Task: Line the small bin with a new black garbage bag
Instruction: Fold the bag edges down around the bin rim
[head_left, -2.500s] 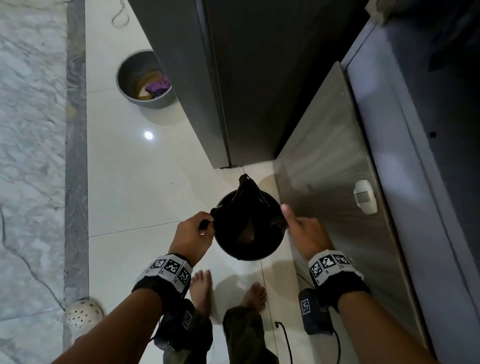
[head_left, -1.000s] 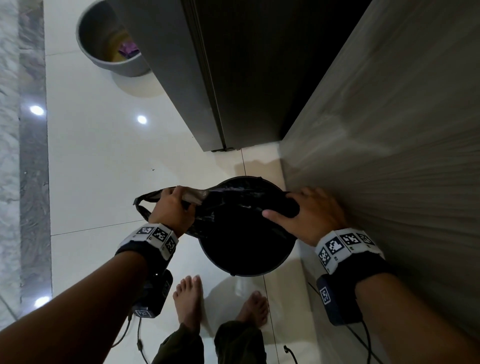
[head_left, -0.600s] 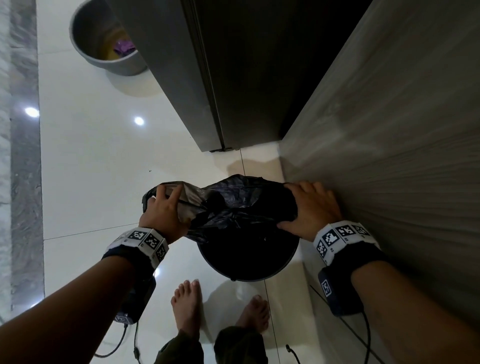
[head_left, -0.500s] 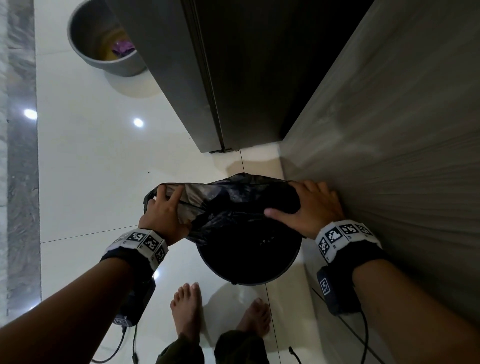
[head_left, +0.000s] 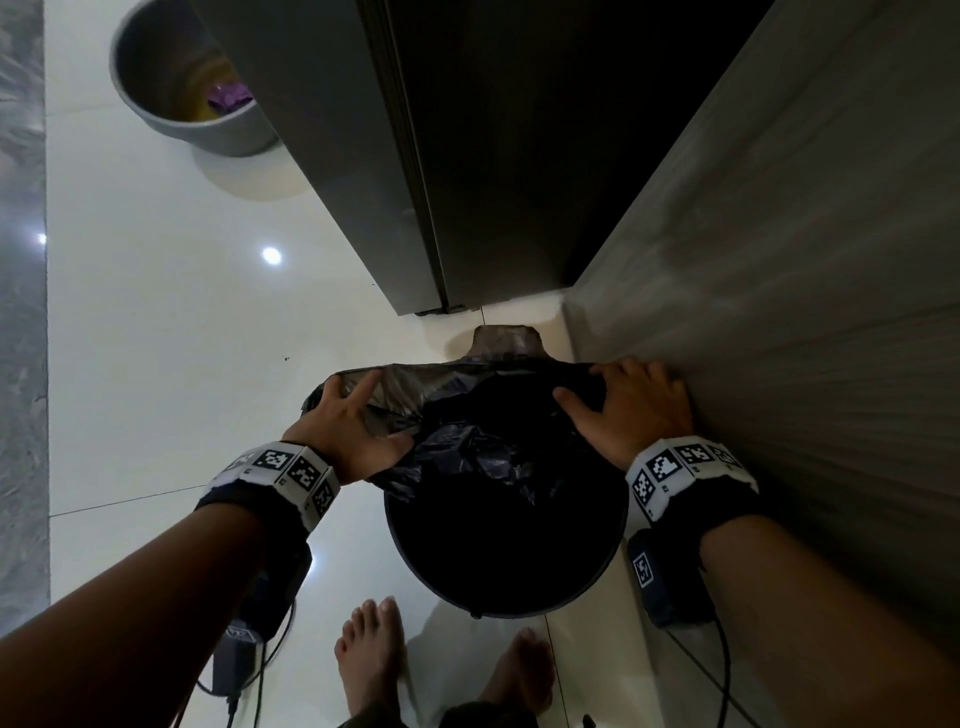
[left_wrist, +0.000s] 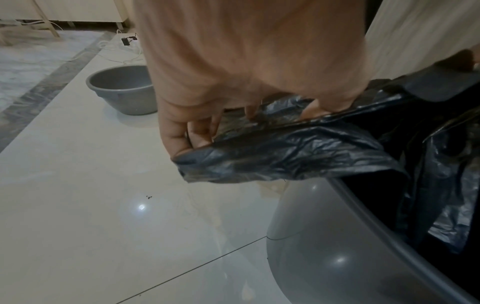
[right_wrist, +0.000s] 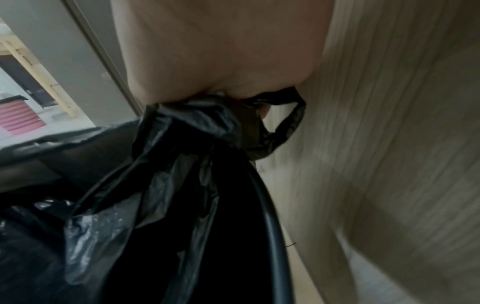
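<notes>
Nearest are two bare feet (head_left: 371, 660) on the shiny white floor (head_left: 171, 374). Just past the toes stands the small bin (head_left: 506, 561). It is round and stands upright, with its open mouth pointing up. It sits close beside the wood wall (head_left: 779, 291) on the right.

The black garbage bag (head_left: 467, 447) hangs down inside the bin. Its top edge is pulled out wide, so its long way runs from left to right across the far side of the bin's mouth. The left part of the bag reaches out past the bin's left rim.

The left hand (head_left: 348, 421) grasps the bag's left edge, with fingers hooked into the plastic and the thumb under it. The right hand (head_left: 631, 410) is at the right rim, next to the wall. Its fingers are curled over the bag's edge there, and a loop of the bag (right_wrist: 283, 127) sticks out past them.

Farther off is a dark door (head_left: 467, 156). Far left sits a gray basin (head_left: 176, 88) with something purple inside.
</notes>
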